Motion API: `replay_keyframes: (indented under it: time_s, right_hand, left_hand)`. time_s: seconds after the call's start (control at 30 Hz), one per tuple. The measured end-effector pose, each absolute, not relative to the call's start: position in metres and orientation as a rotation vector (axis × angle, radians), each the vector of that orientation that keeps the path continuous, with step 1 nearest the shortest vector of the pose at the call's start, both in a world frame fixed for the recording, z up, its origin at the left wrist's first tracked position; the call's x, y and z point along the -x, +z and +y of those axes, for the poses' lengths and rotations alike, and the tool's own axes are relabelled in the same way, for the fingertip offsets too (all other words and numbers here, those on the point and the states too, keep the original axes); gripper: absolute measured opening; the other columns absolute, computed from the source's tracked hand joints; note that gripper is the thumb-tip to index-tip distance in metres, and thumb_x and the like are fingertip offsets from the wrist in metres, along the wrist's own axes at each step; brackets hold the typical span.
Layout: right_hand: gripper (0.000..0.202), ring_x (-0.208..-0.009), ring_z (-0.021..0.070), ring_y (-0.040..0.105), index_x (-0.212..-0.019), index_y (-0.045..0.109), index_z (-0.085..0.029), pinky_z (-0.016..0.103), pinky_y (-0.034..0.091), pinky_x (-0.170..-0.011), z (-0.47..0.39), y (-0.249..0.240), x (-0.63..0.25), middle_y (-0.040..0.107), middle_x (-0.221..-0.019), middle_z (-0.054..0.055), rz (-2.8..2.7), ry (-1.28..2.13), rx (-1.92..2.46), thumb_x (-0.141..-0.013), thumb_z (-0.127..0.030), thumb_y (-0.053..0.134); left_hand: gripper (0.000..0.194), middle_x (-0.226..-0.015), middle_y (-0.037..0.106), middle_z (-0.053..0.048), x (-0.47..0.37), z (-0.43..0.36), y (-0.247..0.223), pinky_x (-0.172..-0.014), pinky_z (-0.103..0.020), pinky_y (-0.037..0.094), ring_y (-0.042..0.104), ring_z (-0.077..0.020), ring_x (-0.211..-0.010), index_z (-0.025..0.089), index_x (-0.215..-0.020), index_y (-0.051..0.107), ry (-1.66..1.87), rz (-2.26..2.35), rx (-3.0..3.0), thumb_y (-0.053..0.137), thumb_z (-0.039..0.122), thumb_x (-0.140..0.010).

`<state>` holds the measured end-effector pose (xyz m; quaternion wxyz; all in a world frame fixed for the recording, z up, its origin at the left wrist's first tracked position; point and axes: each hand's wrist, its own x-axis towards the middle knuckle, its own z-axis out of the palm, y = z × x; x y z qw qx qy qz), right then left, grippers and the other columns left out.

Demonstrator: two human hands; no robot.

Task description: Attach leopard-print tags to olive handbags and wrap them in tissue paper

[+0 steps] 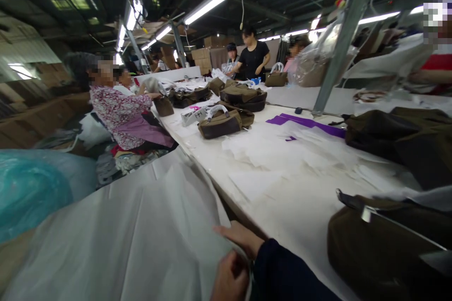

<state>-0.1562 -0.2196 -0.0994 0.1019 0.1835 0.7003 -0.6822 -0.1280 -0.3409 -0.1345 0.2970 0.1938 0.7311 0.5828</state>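
Note:
A large pale grey sheet (141, 230) with creases spreads across the lower left, beside the white table. My right hand (242, 239), in a dark sleeve, grips the sheet's right edge, one digit lying over its surface and the others mostly hidden. Just below it, at the bottom of the view, my left hand (231, 277) is curled closed on the same edge, slightly blurred.
The white table (254, 207) bears thin white sheets, purple strips (305, 124) and brown bags (221, 124). A dark bag (381, 240) lies near right. A metal post (344, 42) rises behind. A person in a floral top (116, 113) sits left; others stand farther back.

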Motion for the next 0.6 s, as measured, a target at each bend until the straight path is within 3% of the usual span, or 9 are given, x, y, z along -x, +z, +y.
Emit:
replay_keyframes:
  time_s: [0.13,0.2,0.3,0.43,0.53,0.6]
  right_hand:
    - [0.024,-0.076,0.0252,0.065,-0.081,0.066,-0.006,0.032,0.05,-0.067,-0.235,-0.112,0.165,0.069,-0.078,0.01,2.218,-1.891,-0.481,-0.08,-0.029,0.059]
    - [0.022,-0.086,0.0258,0.064,-0.08,0.066,-0.01,0.033,0.049,-0.077,-0.232,-0.111,0.161,0.07,-0.083,0.01,2.323,-1.878,-0.387,-0.084,-0.024,0.051]
    - [0.026,-0.1,0.0277,0.063,-0.099,0.068,-0.012,0.038,0.045,-0.093,-0.219,-0.104,0.145,0.07,-0.102,0.013,2.731,-1.692,-0.27,-0.087,-0.021,0.046]
    - [0.031,-0.089,0.026,0.067,-0.101,0.067,-0.014,0.038,0.052,-0.084,-0.204,-0.088,0.118,0.071,-0.097,0.016,3.242,-1.311,0.007,-0.094,-0.021,0.038]
    - [0.031,-0.089,0.0253,0.069,-0.105,0.066,-0.016,0.035,0.055,-0.082,-0.196,-0.07,0.103,0.072,-0.097,0.015,3.417,-1.368,-0.057,-0.097,-0.027,0.039]
    - [0.031,-0.091,0.0261,0.07,-0.109,0.065,-0.015,0.035,0.055,-0.084,-0.188,-0.057,0.095,0.073,-0.1,0.015,3.461,-1.464,-0.227,-0.097,-0.033,0.044]
  left_hand:
    - [0.018,-0.063,0.066,-0.007,0.124,-0.36,-0.141,-0.058,-0.034,0.053,0.063,-0.024,-0.061,0.022,-0.076,0.063,1.365,1.912,-0.49,0.065,0.038,-0.069]
    - [0.026,-0.06,0.064,-0.005,0.152,-0.4,-0.138,-0.052,-0.033,0.052,0.064,-0.0233,-0.056,0.021,-0.08,0.063,1.334,2.002,-0.401,0.058,0.045,-0.073]
    - [0.049,-0.087,0.07,-0.01,0.208,-0.486,-0.132,-0.07,-0.035,0.057,0.069,-0.0265,-0.084,0.017,-0.101,0.06,1.366,2.503,-0.079,0.044,0.057,-0.077]
    - [0.072,-0.127,0.056,-0.024,0.268,-0.595,-0.13,-0.096,-0.05,0.048,0.061,-0.0374,-0.11,0.009,-0.118,0.05,1.144,2.905,0.316,0.045,0.061,-0.07]
    - [0.081,-0.136,0.047,-0.031,0.291,-0.639,-0.139,-0.109,-0.054,0.034,0.045,-0.0446,-0.129,0.002,-0.122,0.048,0.922,3.031,0.458,0.047,0.062,-0.067]
    - [0.084,-0.134,0.049,-0.033,0.301,-0.649,-0.148,-0.11,-0.056,0.031,0.042,-0.0473,-0.13,0.001,-0.122,0.048,0.813,3.054,0.491,0.051,0.064,-0.066]
